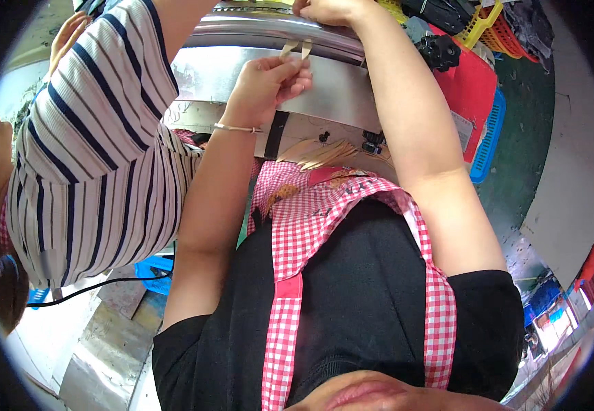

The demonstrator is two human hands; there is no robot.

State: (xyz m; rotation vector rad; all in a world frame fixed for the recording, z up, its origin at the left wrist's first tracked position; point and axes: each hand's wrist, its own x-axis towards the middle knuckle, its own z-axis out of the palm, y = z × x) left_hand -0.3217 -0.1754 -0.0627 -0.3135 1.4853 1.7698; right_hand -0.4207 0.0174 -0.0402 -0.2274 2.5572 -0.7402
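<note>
My left hand [269, 83] is closed in a pinch on a narrow beige strip [288, 48], whose two ends stand up between the fingers against a shiny metal roller [262, 27]. Below that hand lies the smooth curved metal plate [341, 92] of the same machine. At the top edge of the view, my right hand [331, 11] rests over the far side of the roller with its fingers bent together. What those fingers hold, if anything, is hidden. More beige strips [324, 153] lie in a loose bunch close to my checked apron [310, 226].
A co-worker in a striped shirt [98, 151] stands close on my left. To the right are a red board [471, 103], a blue basket [492, 133], a black knob [439, 52] and a yellow basket [478, 26]. Small black parts [372, 142] sit below the metal plate.
</note>
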